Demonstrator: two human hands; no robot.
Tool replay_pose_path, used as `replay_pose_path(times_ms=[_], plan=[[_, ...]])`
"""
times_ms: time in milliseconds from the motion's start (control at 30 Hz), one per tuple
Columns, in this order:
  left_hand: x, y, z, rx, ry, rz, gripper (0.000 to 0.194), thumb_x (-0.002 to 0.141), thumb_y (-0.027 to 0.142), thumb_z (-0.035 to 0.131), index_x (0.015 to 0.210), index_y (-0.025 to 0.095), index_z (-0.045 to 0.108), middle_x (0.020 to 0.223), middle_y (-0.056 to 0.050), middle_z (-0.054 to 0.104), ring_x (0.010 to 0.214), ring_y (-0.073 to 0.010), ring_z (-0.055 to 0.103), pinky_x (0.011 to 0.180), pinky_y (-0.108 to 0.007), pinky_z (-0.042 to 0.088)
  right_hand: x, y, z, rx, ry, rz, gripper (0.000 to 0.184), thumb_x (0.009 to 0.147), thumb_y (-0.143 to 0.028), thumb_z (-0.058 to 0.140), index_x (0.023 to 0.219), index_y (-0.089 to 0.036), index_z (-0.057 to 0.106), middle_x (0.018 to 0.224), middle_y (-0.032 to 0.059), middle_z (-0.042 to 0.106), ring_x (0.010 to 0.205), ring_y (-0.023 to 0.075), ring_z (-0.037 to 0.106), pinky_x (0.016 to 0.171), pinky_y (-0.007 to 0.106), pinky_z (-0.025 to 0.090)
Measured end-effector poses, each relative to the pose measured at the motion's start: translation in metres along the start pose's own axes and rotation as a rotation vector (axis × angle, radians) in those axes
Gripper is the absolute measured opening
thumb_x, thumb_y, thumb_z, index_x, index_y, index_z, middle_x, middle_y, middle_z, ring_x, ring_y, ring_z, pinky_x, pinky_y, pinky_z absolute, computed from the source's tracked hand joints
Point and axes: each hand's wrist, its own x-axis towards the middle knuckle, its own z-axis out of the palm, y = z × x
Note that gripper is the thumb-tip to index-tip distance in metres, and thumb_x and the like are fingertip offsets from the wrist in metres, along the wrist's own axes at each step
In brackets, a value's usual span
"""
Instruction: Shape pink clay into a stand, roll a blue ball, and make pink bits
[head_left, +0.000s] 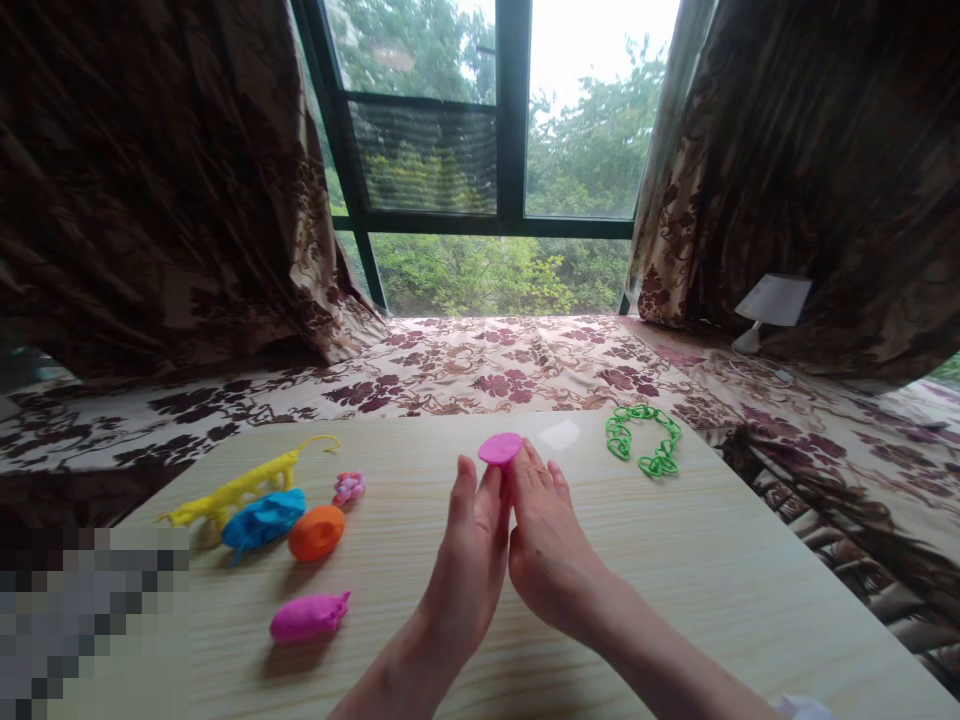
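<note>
Partly between both hands, pink clay.

The person's left hand and right hand are bare, with slender fingers and narrow wrists. Behind them, the slim left forearm and right forearm are also bare. Far behind the right hand, a scrap of whitish, soft-looking cloth shows, too little to tell whether it is a sleeve.
</note>
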Motion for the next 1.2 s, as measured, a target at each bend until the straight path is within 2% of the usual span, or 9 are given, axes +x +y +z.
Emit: replay_pose_path(times_ms=[133, 267, 333, 500, 567, 667, 733, 900, 1200], plan=[[0.004, 0.001, -0.006, 0.011, -0.01, 0.064, 0.052, 0.083, 0.052, 0.038, 0.12, 0.02, 0.051, 0.118, -0.008, 0.059, 0.112, -0.0236, 0.05, 0.101, -0.038, 0.032, 0.001, 0.001, -0.009, 0.05, -0.029, -0.032, 0.069, 0.07, -0.004, 0.04, 0.136, -0.014, 0.025, 0.142, 0.011, 0.028, 0.132, 0.0245, 0.018, 0.105, 0.05, 0.015], [0.006, 0.001, -0.013, 0.227, 0.045, 0.105, 0.033, 0.08, 0.031, 0.055, 0.109, 0.016, 0.06, 0.101, -0.007, 0.067, 0.099, -0.0207, 0.058, 0.092, -0.033, 0.039, 0.006, 0.004, -0.027, 0.207, -0.013, -0.007, 0.053, 0.075, -0.007, 0.044, 0.126, -0.023, 0.042, 0.124, 0.008, 0.05, 0.114, 0.0229, 0.045, 0.095, 0.046, 0.037], [0.007, 0.006, -0.015, 0.319, 0.079, 0.096, 0.03, 0.078, 0.028, 0.058, 0.104, 0.016, 0.063, 0.094, -0.007, 0.068, 0.094, -0.0198, 0.059, 0.087, -0.032, 0.042, 0.008, 0.007, -0.038, 0.311, -0.016, -0.035, 0.045, 0.077, -0.012, 0.047, 0.12, -0.025, 0.048, 0.115, 0.0046, 0.055, 0.102, 0.0198, 0.053, 0.088, 0.04, 0.044], [0.013, 0.028, -0.019, 0.408, 0.14, 0.17, 0.026, 0.075, 0.028, 0.062, 0.099, 0.017, 0.065, 0.097, -0.006, 0.065, 0.088, -0.0159, 0.057, 0.083, -0.031, 0.044, 0.013, 0.02, -0.053, 0.491, -0.021, 0.021, 0.032, 0.079, -0.025, 0.054, 0.11, -0.02, 0.059, 0.11, 0.0057, 0.059, 0.104, 0.0191, 0.053, 0.092, 0.035, 0.041], [0.016, 0.032, -0.022, 0.464, 0.143, 0.199, 0.028, 0.074, 0.027, 0.062, 0.1, 0.017, 0.065, 0.095, -0.006, 0.065, 0.086, -0.0147, 0.056, 0.082, -0.03, 0.043, 0.015, 0.024, -0.051, 0.568, -0.043, 0.073, 0.025, 0.081, -0.029, 0.052, 0.1, -0.018, 0.064, 0.1, 0.006, 0.063, 0.097, 0.0188, 0.057, 0.088, 0.034, 0.044], [0.018, 0.03, -0.029, 0.541, 0.122, 0.177, 0.03, 0.074, 0.027, 0.062, 0.103, 0.018, 0.064, 0.09, -0.005, 0.065, 0.084, -0.0139, 0.054, 0.078, -0.027, 0.042, 0.013, 0.025, -0.04, 0.716, -0.11, 0.132, 0.027, 0.083, -0.035, 0.05, 0.094, -0.017, 0.066, 0.092, 0.0052, 0.063, 0.076, 0.0164, 0.062, 0.068, 0.029, 0.051], [0.017, 0.026, -0.033, 0.539, 0.092, 0.149, 0.032, 0.075, 0.027, 0.062, 0.106, 0.019, 0.063, 0.086, -0.004, 0.066, 0.08, -0.0134, 0.054, 0.077, -0.028, 0.041, 0.01, 0.024, -0.032, 0.782, -0.145, 0.158, 0.026, 0.081, -0.036, 0.052, 0.091, -0.016, 0.066, 0.086, 0.0041, 0.061, 0.065, 0.0134, 0.061, 0.057, 0.025, 0.051], [0.013, 0.024, -0.041, 0.56, 0.042, 0.109, 0.034, 0.076, 0.024, 0.061, 0.11, 0.021, 0.061, 0.086, -0.003, 0.067, 0.078, -0.0119, 0.053, 0.078, -0.027, 0.04, 0.006, 0.023, -0.02, 0.839, -0.123, 0.189, 0.019, 0.08, -0.03, 0.055, 0.084, -0.016, 0.068, 0.074, 0.0007, 0.056, 0.062, 0.0111, 0.058, 0.056, 0.022, 0.048], [0.012, 0.022, -0.053, 0.551, 0.07, 0.069, 0.024, 0.074, 0.021, 0.063, 0.098, 0.022, 0.067, 0.086, -0.001, 0.067, 0.083, -0.0131, 0.054, 0.082, -0.027, 0.039, 0.003, 0.017, -0.02, 0.917, -0.216, 0.218, 0.023, 0.083, -0.035, 0.053, 0.089, -0.016, 0.066, 0.067, 0.0004, 0.058, 0.058, 0.0118, 0.059, 0.055, 0.023, 0.047]])
